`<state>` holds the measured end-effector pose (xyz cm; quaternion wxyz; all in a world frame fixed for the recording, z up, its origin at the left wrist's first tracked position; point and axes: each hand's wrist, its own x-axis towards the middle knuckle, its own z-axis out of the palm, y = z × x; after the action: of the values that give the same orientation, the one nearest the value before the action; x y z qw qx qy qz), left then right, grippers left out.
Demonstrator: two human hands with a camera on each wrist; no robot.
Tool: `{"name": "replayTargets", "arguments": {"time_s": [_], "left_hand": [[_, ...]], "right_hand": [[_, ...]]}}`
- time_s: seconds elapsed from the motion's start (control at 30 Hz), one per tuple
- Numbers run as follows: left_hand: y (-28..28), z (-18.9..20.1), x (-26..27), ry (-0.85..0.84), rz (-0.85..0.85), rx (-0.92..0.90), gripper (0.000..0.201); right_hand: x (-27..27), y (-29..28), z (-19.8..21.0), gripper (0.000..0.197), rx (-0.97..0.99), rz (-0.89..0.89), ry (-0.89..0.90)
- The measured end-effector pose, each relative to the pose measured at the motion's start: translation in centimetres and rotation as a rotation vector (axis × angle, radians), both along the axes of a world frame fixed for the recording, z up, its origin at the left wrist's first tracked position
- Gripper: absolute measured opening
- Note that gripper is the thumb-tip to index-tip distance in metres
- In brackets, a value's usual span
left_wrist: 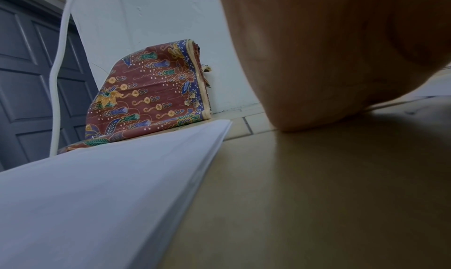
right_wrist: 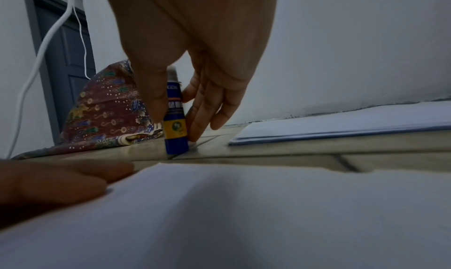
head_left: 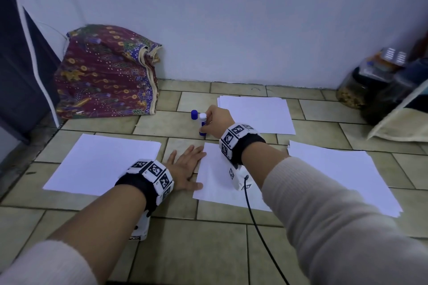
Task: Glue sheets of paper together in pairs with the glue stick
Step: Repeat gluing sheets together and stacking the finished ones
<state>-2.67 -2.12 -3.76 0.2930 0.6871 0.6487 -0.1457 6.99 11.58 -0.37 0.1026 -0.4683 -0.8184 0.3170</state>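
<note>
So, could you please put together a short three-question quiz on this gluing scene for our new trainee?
1. True or false: the glue stick lies flat on the floor.
2. Which hand holds the glue stick? A) left hand B) right hand C) neither
3. Fill in: the blue cap stands on the floor just beside the ____.

Key:
1. False; it stands upright, uncapped.
2. B; its thumb and fingers pinch the tube, while the left hand lies flat at the edge of the middle sheet.
3. Glue stick.
</note>
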Motion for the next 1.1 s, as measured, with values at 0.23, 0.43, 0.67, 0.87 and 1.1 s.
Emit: {"name": "replayTargets", "arguments": {"time_s": [0.23,0.43,0.67,0.87,1.1], "left_hand": [[-0.3,0.0,-0.4,-0.059,-0.017,0.032,0.100],[-0.5,0.2,-0.3,-0.054,-0.023,0.022,0.102],[-0.7,0.4,-0.2,-0.031,-0.030,0.012,0.102],[-0.7,0.5,0.2,-0.063,0.008,0.005,0.102],[-0.9,0.4,0.4,-0.055,0.014,0.028,0.104]], "right_hand": [[2.4,-0.7,0.3,0.041,-0.020,-0.072,0.209],[10.2,-0.8,3.2,0.011,0.157,-0.190,0.348],[21.1,-1.9,3.3,0.112,-0.175,-0.125,-0.760],[24.3,-3.6,0.3,0.128,-0.187,-0.116,-0.792],[25.3,-4.0,0.6,0.098,-0.097,-0.114,-0.699]]}}
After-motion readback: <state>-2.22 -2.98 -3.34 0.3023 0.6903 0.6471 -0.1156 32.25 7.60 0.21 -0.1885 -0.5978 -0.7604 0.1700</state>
